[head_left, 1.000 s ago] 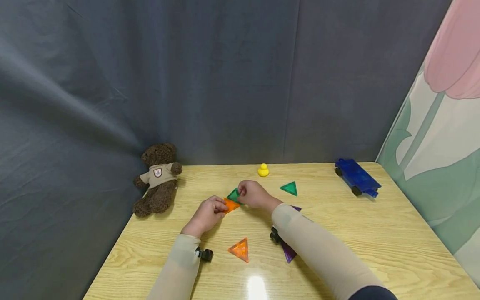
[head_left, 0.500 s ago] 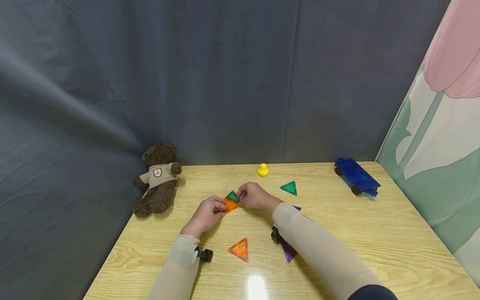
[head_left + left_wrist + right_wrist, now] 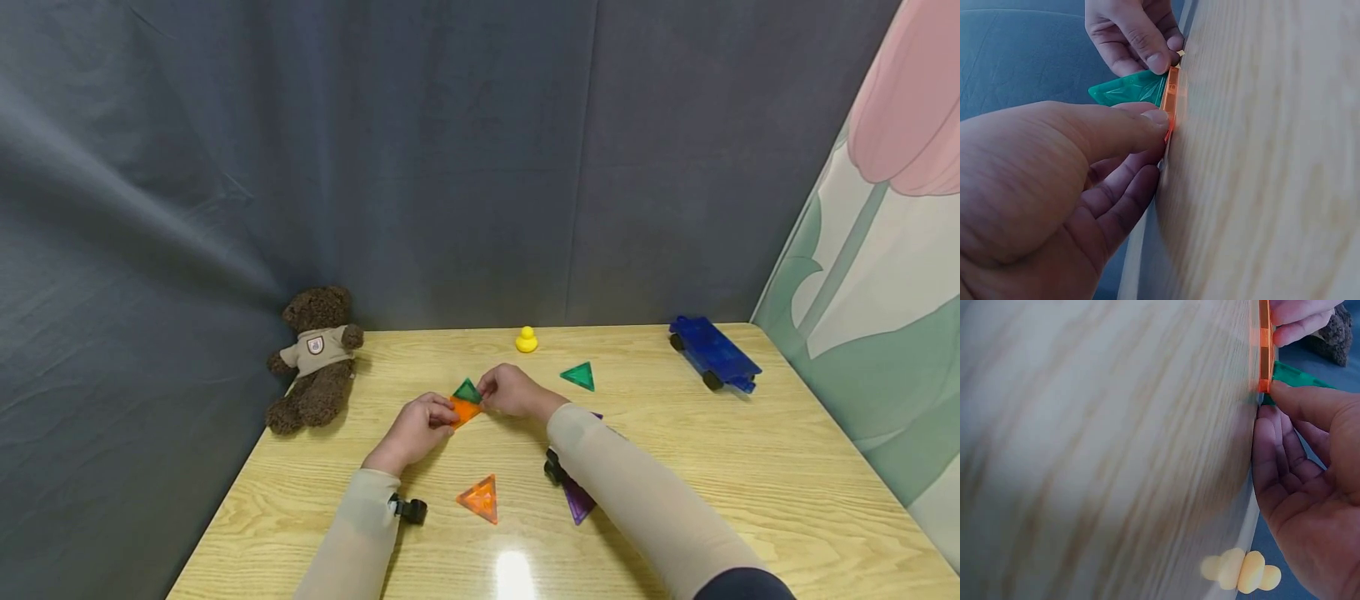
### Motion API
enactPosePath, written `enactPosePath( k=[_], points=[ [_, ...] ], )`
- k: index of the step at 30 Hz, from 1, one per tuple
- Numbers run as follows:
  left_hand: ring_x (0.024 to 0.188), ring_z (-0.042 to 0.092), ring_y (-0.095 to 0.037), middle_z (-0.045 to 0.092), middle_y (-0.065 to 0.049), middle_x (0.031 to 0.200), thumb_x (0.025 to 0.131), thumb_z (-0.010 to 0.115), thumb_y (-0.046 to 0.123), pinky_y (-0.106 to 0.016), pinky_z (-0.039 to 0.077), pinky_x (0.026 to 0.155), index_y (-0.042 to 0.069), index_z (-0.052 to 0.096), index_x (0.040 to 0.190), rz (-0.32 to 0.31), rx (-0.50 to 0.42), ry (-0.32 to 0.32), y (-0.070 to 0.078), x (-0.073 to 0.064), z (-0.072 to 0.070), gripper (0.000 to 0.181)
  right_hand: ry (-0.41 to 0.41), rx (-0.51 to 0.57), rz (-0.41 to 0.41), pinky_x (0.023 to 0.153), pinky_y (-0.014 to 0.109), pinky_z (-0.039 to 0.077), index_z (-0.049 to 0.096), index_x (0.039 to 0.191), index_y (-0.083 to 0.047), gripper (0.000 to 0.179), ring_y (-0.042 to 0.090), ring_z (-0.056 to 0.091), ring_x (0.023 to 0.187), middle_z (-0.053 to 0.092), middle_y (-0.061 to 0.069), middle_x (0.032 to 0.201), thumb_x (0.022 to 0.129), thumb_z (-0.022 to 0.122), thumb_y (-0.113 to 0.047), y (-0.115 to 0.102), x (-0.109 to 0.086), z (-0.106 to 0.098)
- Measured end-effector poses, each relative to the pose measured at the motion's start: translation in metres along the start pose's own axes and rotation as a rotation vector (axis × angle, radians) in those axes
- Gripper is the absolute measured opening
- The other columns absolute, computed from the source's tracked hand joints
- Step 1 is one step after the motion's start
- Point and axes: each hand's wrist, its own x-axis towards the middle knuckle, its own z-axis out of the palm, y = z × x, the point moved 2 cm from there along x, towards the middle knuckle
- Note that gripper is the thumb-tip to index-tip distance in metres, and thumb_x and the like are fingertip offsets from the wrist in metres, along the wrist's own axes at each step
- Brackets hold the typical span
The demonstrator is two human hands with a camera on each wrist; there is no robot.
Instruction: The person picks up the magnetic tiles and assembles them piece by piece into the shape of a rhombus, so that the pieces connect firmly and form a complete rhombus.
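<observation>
My left hand [image 3: 415,427] pinches the near left side of an orange triangular magnetic tile [image 3: 465,410], thumb on its edge. A green triangular magnetic tile [image 3: 467,390] meets the orange one along its far edge; in the left wrist view this green tile [image 3: 1127,89] rises at a slant from it. My right hand [image 3: 512,390] pinches the corner where the two tiles meet. In the right wrist view the right thumb covers part of the green tile [image 3: 1300,376], right beside the end of the orange tile [image 3: 1265,356].
Another orange triangle [image 3: 480,500] lies nearer on the wooden table [image 3: 712,467]. Purple tiles [image 3: 579,502] are partly hidden under the right forearm. A second green triangle [image 3: 580,377], a yellow duck [image 3: 527,340], a blue wheeled base [image 3: 716,354] and a teddy bear [image 3: 318,358] stand farther back.
My right hand has shifted slightly down toward the orange tile's right corner, and the green tile shows smaller and more tilted against the orange one. My left hand has barely moved.
</observation>
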Motion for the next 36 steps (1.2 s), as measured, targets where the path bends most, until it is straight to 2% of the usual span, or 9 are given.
enactPosePath(
  k=[7, 25, 32, 36],
  points=[
    [0.116, 0.064, -0.028, 0.062, -0.009, 0.126, 0.093, 0.076, -0.004, -0.038, 0.058, 0.095, 0.003, 0.081, 0.11, -0.005, 0.029, -0.024, 0.004, 0.001, 0.0, 0.019, 0.029, 0.029, 0.03, 0.071, 0.027, 0.051, 0.078, 0.093, -0.007, 0.01, 0.015, 0.058, 0.075, 0.068, -0.001, 0.081, 0.087, 0.08, 0.0, -0.003, -0.004, -0.003],
    [0.114, 0.064, -0.028, 0.06, -0.011, 0.128, 0.094, 0.075, -0.004, -0.04, 0.058, 0.095, 0.001, 0.08, 0.112, -0.005, 0.051, -0.055, 0.01, 0.0, 0.0, 0.019, 0.063, 0.077, 0.022, 0.068, 0.027, 0.053, 0.078, 0.091, -0.007, 0.009, 0.014, 0.059, 0.072, 0.07, -0.001, 0.08, 0.087, 0.079, 0.001, -0.001, -0.005, 0.0],
    [0.115, 0.064, -0.028, 0.06, -0.011, 0.128, 0.095, 0.074, -0.003, -0.04, 0.057, 0.095, 0.001, 0.08, 0.113, 0.006, 0.056, -0.058, 0.009, 0.0, 0.0, 0.019, 0.059, -0.015, 0.004, 0.065, 0.026, 0.053, 0.077, 0.089, -0.01, 0.01, 0.013, 0.058, 0.069, 0.069, -0.002, 0.079, 0.087, 0.08, -0.001, -0.004, -0.004, -0.002],
    [0.116, 0.063, -0.028, 0.06, -0.011, 0.128, 0.096, 0.074, -0.002, -0.04, 0.057, 0.096, 0.001, 0.08, 0.114, -0.002, 0.054, -0.058, 0.009, 0.0, 0.001, 0.019, 0.049, -0.018, 0.012, 0.066, 0.026, 0.054, 0.077, 0.089, -0.012, 0.01, 0.013, 0.06, 0.07, 0.069, -0.003, 0.079, 0.087, 0.082, -0.002, -0.005, -0.004, -0.001]
  ],
)
